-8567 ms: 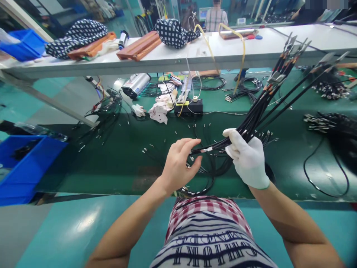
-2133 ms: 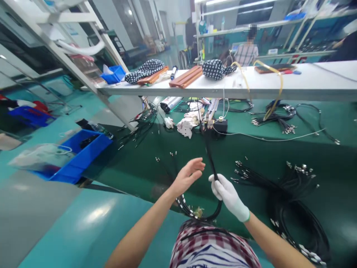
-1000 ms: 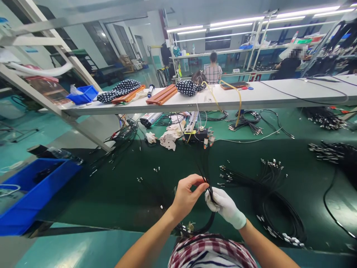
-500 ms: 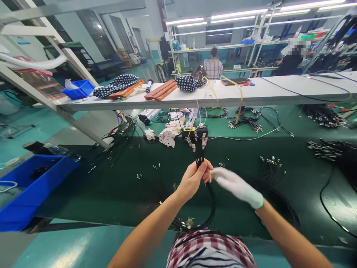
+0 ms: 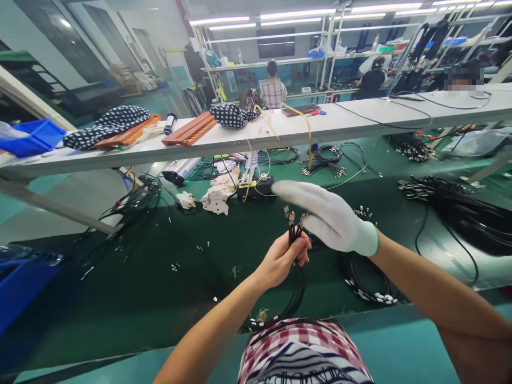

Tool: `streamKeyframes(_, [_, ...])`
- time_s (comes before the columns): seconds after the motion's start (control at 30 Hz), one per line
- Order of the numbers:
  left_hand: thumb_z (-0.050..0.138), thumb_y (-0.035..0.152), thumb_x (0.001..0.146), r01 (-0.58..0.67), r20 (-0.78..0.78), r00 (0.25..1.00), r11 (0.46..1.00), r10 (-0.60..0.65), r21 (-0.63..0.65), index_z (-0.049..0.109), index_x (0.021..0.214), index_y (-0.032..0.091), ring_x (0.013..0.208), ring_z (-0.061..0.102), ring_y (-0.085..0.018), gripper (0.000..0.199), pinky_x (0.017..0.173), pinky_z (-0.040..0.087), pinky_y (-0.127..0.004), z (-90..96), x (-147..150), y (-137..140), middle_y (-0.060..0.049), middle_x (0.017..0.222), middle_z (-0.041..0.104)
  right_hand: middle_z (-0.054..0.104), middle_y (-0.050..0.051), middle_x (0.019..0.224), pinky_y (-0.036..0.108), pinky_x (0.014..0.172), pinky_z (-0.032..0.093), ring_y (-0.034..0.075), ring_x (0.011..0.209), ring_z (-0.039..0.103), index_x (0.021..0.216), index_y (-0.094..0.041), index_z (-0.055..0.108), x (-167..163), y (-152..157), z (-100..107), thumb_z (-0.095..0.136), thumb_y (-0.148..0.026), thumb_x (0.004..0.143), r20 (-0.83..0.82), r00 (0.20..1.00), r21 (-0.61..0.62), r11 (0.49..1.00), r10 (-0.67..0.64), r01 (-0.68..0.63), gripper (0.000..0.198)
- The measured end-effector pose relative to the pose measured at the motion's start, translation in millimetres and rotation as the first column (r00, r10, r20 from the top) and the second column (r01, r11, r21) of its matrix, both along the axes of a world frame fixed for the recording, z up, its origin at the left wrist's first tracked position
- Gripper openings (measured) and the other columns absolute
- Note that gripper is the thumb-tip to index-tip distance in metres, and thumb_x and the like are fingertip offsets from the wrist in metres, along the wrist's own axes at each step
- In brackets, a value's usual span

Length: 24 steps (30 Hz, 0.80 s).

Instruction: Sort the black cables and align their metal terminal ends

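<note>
My left hand (image 5: 280,260), bare, is closed around a bundle of thin black cables (image 5: 294,234). Their small metal-and-orange connector ends (image 5: 292,217) stick up above the fist. Below the hand the same cables hang in a curve toward the bench's front edge. My right hand (image 5: 338,217) wears a white knit glove. Its fingers are stretched out and its thumb is apart, just right of the connector ends. Some ends near the thumb are partly hidden, so I cannot tell whether they touch the glove.
A coiled black cable bundle with white tags (image 5: 374,296) lies at right, with a thick cable pile (image 5: 472,213) beyond. A black box (image 5: 256,189) and crumpled cloth (image 5: 218,197) sit behind. The white shelf (image 5: 256,136) crosses above the bench; a blue bin (image 5: 24,293) stands left.
My right hand has risen from beside the left fist to the connector ends, its fingers spreading from the thumb. The view has swung right. My left hand keeps its hold on the cables.
</note>
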State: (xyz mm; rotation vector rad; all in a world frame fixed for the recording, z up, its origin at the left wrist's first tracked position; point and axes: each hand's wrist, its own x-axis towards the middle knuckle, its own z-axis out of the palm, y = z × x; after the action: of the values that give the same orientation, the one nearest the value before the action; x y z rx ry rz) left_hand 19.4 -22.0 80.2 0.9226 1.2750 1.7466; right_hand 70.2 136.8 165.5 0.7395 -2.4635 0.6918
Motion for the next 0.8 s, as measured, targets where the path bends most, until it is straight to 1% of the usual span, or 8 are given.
streamKeyframes(0.07, [0.054,0.053,0.09,0.002,-0.023,1.0,1.0,-0.002,-0.02,0.051,0.084,0.014,0.056,0.046,-0.01,0.039,0.064,0.047,-0.029,1.9,1,0,0.004,0.064,0.039,0.061,0.006,0.127,0.037,0.111,0.038,0.018,0.125,0.053,0.132,-0.023,0.052,1,1,0,0.034,-0.031,0.1,-0.014,0.997,0.042,0.996,0.075,-0.074,0.038])
streamKeyframes(0.2, [0.055,0.054,0.089,0.009,-0.009,1.0,1.0,-0.01,-0.023,0.052,0.081,0.014,0.056,0.047,-0.01,0.041,0.063,0.046,-0.028,0.8,3,3,0.003,0.064,0.042,0.055,0.007,0.136,0.038,0.11,0.039,0.02,0.129,0.049,0.127,-0.022,0.055,3,1,-2,0.038,-0.03,0.099,-0.045,0.999,0.018,1.0,0.013,-0.013,0.035])
streamKeyframes(0.3, [0.056,0.055,0.088,0.003,0.005,1.0,1.0,-0.003,-0.018,0.05,0.072,0.015,0.057,0.049,-0.012,0.043,0.063,0.044,-0.028,-2.5,1,5,0.001,0.061,0.045,0.06,0.008,0.13,0.038,0.108,0.041,0.02,0.125,0.053,0.131,-0.02,0.053,4,2,-5,0.04,-0.031,0.099,-0.009,0.998,0.053,0.996,0.065,-0.065,0.037])
streamKeyframes(0.37, [0.053,0.053,0.09,-0.021,-0.028,0.999,0.999,0.02,-0.032,0.054,0.075,0.014,0.061,0.051,-0.013,0.042,0.066,0.045,-0.029,0.1,-5,2,-0.001,0.063,0.05,0.057,0.008,0.134,0.038,0.11,0.041,0.02,0.127,0.051,0.134,-0.02,0.051,6,4,-7,0.04,-0.029,0.099,-0.009,1.0,-0.057,0.998,0.004,-0.005,0.038])
streamKeyframes(0.47, [0.05,0.047,0.093,-0.165,-0.269,0.951,0.986,0.15,-0.035,0.063,0.079,0.013,0.079,0.056,-0.018,0.039,0.08,0.044,-0.032,18.2,-18,-12,-0.007,0.079,0.059,0.058,0.007,0.133,0.038,0.108,0.043,0.02,0.123,0.054,0.135,-0.021,0.05,8,10,-11,0.037,-0.028,0.101,0.044,0.986,-0.359,0.919,-0.158,0.163,0.037])
streamKeyframes(0.53, [0.05,0.043,0.094,-0.289,-0.481,0.844,0.957,0.239,-0.033,0.066,0.078,0.014,0.09,0.055,-0.019,0.037,0.088,0.042,-0.032,38.1,-30,-26,-0.008,0.087,0.061,0.064,0.007,0.122,0.038,0.102,0.048,0.019,0.114,0.061,0.129,-0.02,0.054,9,12,-15,0.038,-0.031,0.101,0.135,0.971,-0.474,0.847,-0.2,0.24,0.034])
streamKeyframes(0.63, [0.049,0.041,0.094,-0.372,-0.628,0.743,0.923,0.232,-0.099,0.069,0.085,0.015,0.086,0.056,-0.018,0.034,0.082,0.043,-0.03,66.7,-48,-40,-0.006,0.086,0.062,0.067,0.007,0.114,0.037,0.097,0.052,0.02,0.105,0.064,0.119,-0.017,0.062,7,7,-21,0.045,-0.033,0.099,0.308,0.937,-0.445,0.846,-0.164,0.294,0.031])
streamKeyframes(0.8, [0.051,0.042,0.092,-0.282,-0.607,0.788,0.937,0.105,-0.205,0.07,0.085,0.013,0.073,0.054,-0.015,0.035,0.063,0.04,-0.024,83.7,-63,-37,-0.004,0.082,0.063,0.069,0.005,0.108,0.032,0.089,0.053,0.018,0.096,0.066,0.115,-0.018,0.063,-2,-20,-35,0.06,-0.032,0.089,0.503,0.863,-0.446,0.871,0.054,0.205,0.03])
